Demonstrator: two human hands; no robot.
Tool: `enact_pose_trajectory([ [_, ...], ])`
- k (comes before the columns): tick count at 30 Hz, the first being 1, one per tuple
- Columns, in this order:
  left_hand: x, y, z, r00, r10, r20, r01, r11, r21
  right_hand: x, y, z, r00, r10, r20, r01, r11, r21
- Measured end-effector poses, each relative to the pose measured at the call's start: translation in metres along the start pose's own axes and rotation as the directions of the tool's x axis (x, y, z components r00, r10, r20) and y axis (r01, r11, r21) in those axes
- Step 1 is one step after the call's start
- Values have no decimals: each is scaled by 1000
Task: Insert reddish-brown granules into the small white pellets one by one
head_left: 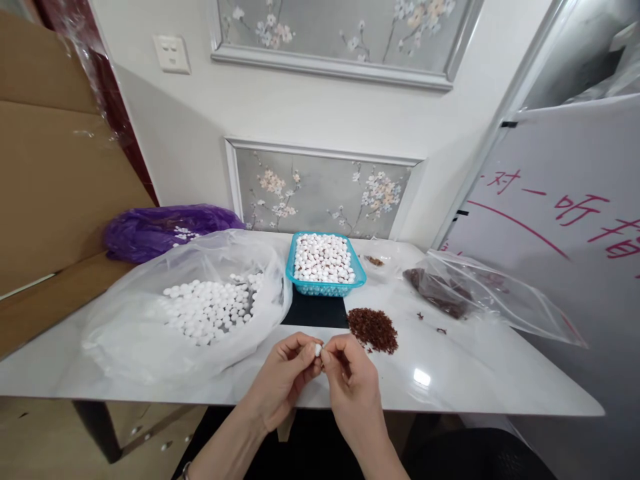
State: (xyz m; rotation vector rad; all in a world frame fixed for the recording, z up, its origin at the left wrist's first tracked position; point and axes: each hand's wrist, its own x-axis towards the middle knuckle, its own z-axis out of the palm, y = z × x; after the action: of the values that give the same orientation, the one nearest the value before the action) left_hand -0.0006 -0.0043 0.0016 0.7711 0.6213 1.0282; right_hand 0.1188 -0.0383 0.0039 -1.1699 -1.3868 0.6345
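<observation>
On the table (540, 380), an open bag (145, 350) with balls (205, 310) in it lies left; behind it sits a bundled bag (133, 233), beside the cardboard (60, 160) at far left; mid-table, near the wall (320, 113) behind, stands a basket (327, 290) holding more balls — a mat (315, 312) before it; right of the mat lies a flake pile (373, 330); farther right, a zip bag (520, 300); nearest, before the mat, the left hand (284, 373) and right hand (354, 380) — one ball (318, 350) between them.

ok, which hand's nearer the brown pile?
Right. The right hand is just in front of the brown pile, slightly to its left; the left hand is farther left, with the right hand between.
</observation>
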Motion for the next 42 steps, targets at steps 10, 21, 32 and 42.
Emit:
enact_pose_trajectory([
  [10, 1, 1, 1, 1000, 22, 15, -22, 1000, 15, 11, 1, -1, 992, 111, 63, -122, 971, 206],
  [21, 2, 4, -2, 998, -6, -61, 0, 996, -89, 3, 22, -22, 991, 127, 43, -130, 987, 95],
  [32, -2, 5, -1, 997, -16, -81, 19, 999, 42, -2, 31, -79, 974, 143, -175, -160, 983, -88],
  [42, 1, 2, -1, 994, 48, -93, -37, 993, 115, 0, 40, -100, 962, 129, -241, -199, 936, -289],
])
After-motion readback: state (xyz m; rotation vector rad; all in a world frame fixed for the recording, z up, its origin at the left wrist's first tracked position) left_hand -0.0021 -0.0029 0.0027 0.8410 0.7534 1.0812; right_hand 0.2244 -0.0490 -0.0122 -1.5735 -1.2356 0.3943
